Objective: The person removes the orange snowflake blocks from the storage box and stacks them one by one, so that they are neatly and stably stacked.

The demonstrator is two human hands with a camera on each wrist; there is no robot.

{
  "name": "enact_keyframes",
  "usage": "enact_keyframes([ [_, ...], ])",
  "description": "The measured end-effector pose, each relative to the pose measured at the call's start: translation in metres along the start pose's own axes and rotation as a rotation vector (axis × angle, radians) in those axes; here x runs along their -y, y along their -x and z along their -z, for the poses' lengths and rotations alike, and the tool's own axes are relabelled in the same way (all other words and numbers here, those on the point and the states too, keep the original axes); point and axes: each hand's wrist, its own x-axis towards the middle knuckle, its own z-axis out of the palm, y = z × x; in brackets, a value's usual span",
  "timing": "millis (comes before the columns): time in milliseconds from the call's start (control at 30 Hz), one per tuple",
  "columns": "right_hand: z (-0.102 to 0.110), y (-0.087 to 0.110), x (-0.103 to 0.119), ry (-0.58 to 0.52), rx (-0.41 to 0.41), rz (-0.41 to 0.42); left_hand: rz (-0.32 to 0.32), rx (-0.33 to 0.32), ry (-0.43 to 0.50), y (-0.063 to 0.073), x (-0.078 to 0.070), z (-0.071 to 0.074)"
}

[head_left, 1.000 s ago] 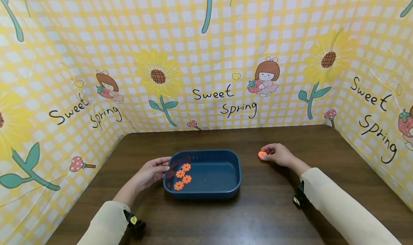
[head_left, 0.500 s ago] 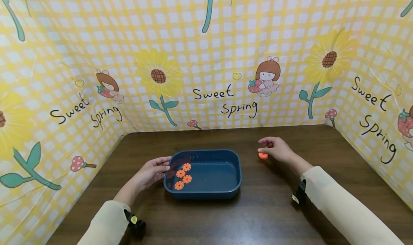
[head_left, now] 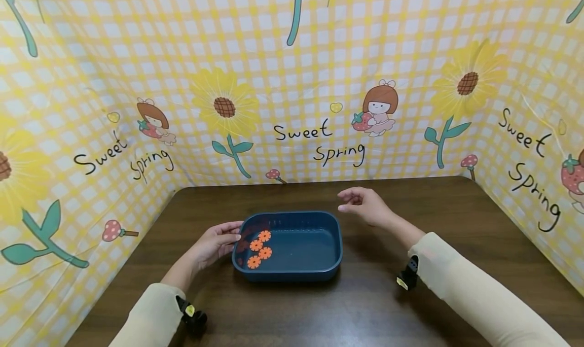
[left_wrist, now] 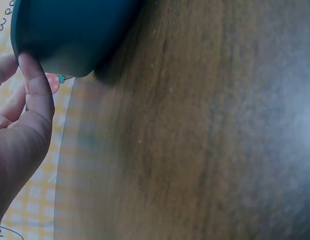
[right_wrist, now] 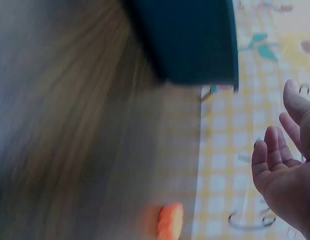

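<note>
Low in the middle, the left hand (head_left: pixel 213 244) pinches a blue tub (head_left: pixel 303 253) with orange slices (head_left: pixel 264 252) inside; the right hand (head_left: pixel 368 207) is loose. Another slice (right_wrist: pixel 171 221) sits low in the right-wrist view. Checked cloth (head_left: pixel 292 93) blocks the back.

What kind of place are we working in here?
Probably a staged recording booth: checked, sunflower-printed cloth hangs behind and on both sides of a brown table, with black wrist cameras in view.
</note>
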Motion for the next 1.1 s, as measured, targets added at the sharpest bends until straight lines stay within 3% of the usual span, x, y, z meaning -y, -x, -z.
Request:
enact_keyframes([
  [267,-0.030,-0.008,0.028,-0.065,0.064,0.039,-0.001,-0.002,-0.004,0.000,0.001,0.000],
  [600,-0.068,-0.016,0.054,-0.039,0.144,0.077,-0.006,-0.001,-0.003,0.000,0.001,0.001],
  [1100,-0.128,-0.022,0.070,-0.035,0.281,0.048,-0.015,-0.011,-0.005,-0.001,0.004,0.001],
])
